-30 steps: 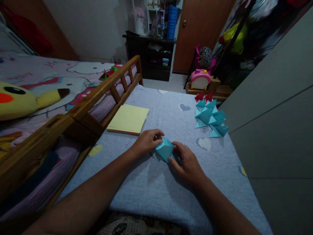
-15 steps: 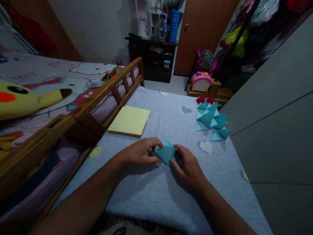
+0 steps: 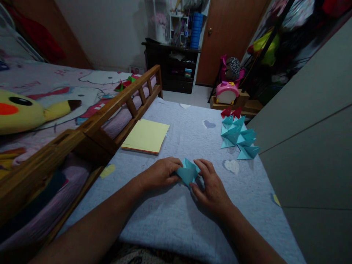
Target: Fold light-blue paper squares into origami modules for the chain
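Observation:
A folded light-blue origami paper piece is held low over the bed's near middle, its pointed flaps spread apart. My left hand pinches its left corner between thumb and fingers. On the other side, my right hand has its thumb by the lower tip and its fingers by the upper right flap, loosely around the paper. Exact fingertip contact there is hard to make out. Several finished blue origami pieces stand at the right edge, with red origami pieces behind them.
A stack of square yellow-topped paper lies left of my hands on the patterned bedsheet. A wooden bed rail runs along the left, with a yellow plush toy beyond. A pale cabinet borders the right.
The blue paper has turned slightly and its right flap now sticks out. My left fingers have closed further over its left corner, while my right fingers have shifted slightly up and apart.

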Tool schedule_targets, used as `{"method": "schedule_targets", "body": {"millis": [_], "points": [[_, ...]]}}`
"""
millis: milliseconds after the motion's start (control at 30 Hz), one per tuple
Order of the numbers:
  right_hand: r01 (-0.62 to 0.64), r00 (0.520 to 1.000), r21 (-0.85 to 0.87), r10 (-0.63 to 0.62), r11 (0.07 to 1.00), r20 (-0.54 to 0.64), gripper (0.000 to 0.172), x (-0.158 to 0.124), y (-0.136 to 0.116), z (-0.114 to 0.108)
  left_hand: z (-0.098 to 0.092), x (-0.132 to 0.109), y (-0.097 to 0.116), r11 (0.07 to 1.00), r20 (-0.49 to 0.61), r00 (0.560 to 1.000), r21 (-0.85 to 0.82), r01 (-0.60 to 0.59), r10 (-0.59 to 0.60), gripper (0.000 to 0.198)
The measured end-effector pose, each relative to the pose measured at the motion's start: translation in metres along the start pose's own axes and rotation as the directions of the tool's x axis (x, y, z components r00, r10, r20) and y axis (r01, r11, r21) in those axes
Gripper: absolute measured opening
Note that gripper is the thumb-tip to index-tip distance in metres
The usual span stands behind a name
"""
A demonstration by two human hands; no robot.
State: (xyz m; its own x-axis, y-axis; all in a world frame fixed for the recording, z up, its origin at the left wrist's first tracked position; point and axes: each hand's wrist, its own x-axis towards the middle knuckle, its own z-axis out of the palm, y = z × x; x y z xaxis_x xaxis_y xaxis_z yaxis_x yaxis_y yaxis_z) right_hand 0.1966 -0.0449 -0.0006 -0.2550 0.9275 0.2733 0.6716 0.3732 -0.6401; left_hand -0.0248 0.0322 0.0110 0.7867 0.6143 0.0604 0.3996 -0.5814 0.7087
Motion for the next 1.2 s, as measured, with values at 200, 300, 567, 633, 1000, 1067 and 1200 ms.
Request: {"method": "schedule_targets", "body": {"millis": [200,300,567,633,1000,1067,1200], "points": [[-0.033,0.999,-0.018,0.033,0.999,-0.007,0.035,0.002,-0.003,0.002,0.000,0.001,-0.002,1.000,-0.013,1.000,-0.012,-0.007,0.007,0.006],[-0.060,0.998,-0.055,0.059,0.997,-0.029,0.033,0.002,-0.001,0.005,0.002,0.002,-0.002,0.999,-0.031,0.998,-0.006,0.047,-0.047,0.011],[-0.047,0.998,-0.109,0.042,0.993,-0.052,0.027,0.001,0.002,0.004,0.006,0.002,0.004,0.998,-0.067,0.996,0.020,0.067,-0.065,0.010],[-0.039,0.995,-0.106,0.029,0.994,-0.096,0.027,0.001,0.002,0.003,0.007,0.002,0.003,0.998,-0.077,0.996,0.031,0.054,-0.051,0.010],[-0.114,0.986,0.119,0.127,0.986,-0.107,0.045,0.004,0.011,0.007,0.008,0.003,0.002,0.987,-0.133,0.979,0.000,0.158,-0.156,0.037],[-0.134,0.984,0.115,0.146,0.984,-0.107,0.044,0.006,0.014,0.010,0.009,0.003,0.001,0.989,-0.158,0.976,-0.008,0.151,-0.150,0.051],[-0.144,0.983,0.078,0.152,0.987,-0.107,0.045,0.007,0.017,0.013,0.013,0.002,0.004,0.993,-0.229,0.973,0.096,0.065,-0.042,0.058]]}}
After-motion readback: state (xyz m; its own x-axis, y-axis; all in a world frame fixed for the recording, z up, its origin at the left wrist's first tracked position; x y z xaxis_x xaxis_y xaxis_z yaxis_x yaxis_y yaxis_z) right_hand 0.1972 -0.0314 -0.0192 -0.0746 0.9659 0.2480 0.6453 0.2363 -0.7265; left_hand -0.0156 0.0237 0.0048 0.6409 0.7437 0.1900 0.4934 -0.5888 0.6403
